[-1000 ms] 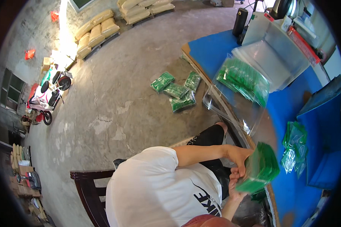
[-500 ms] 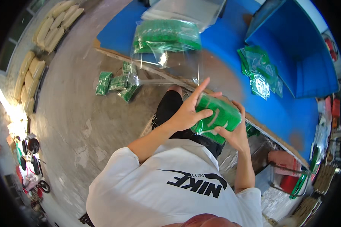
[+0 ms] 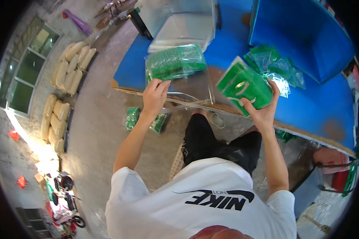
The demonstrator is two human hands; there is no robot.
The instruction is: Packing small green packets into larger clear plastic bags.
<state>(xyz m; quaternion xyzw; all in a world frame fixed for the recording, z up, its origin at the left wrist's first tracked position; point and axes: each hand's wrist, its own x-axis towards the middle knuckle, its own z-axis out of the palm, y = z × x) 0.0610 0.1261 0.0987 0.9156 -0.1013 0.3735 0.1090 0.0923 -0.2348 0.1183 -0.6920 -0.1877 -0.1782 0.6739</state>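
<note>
My right hand (image 3: 264,113) grips a stack of green packets in clear wrapping (image 3: 245,85), thumb on top and fingers round the far side. The stack is raised over the table's front edge. To the left, my left hand (image 3: 155,95) has its fingertips pinched on the edge of a large clear plastic bag (image 3: 193,87). That bag lies on the blue table and its mouth hangs over the near edge. Inside its far part sits a row of similar green packets (image 3: 175,63). Loose green packets (image 3: 269,61) lie in a heap beyond my right hand.
A blue bin (image 3: 303,40) lies on its side at the back right of the blue table (image 3: 327,107). Clear plastic sheets (image 3: 183,32) are stacked behind the bag. Green bundles (image 3: 132,117) rest on the floor below. Filled sacks (image 3: 58,119) are piled at the far left.
My left hand has left the green stack and moved left to the clear bag's edge. My right hand has carried the stack up and to the right.
</note>
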